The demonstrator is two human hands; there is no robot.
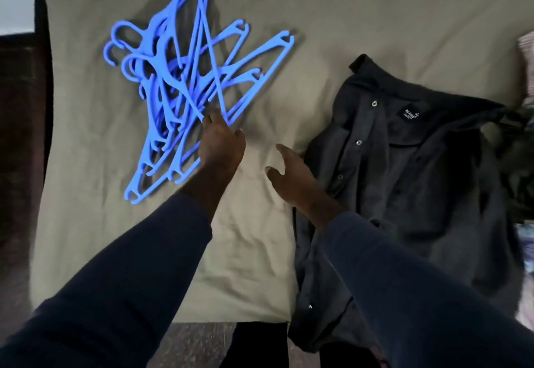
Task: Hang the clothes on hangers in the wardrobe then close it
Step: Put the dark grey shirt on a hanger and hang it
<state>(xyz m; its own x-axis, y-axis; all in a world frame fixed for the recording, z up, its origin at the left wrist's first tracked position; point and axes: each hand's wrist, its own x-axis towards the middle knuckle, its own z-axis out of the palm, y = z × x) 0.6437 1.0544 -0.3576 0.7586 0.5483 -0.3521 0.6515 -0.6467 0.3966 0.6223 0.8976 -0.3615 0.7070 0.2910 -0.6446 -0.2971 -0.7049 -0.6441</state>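
Note:
A tangled pile of several blue plastic hangers [185, 78] lies on the olive bed sheet [346, 6] at the upper left. My left hand [221, 142] reaches into the pile's near edge, its fingertips touching a hanger bar; whether it grips the bar is unclear. A dark button-up shirt [410, 171] lies spread open on the right, collar away from me, its label showing. My right hand [291, 177] hovers just left of the shirt's front edge, fingers relaxed and holding nothing.
More clothes [524, 165] are heaped at the right edge of the bed. A dark wooden surface [20, 136] runs along the left side. The bed's near edge and a dark floor [196, 341] show at the bottom.

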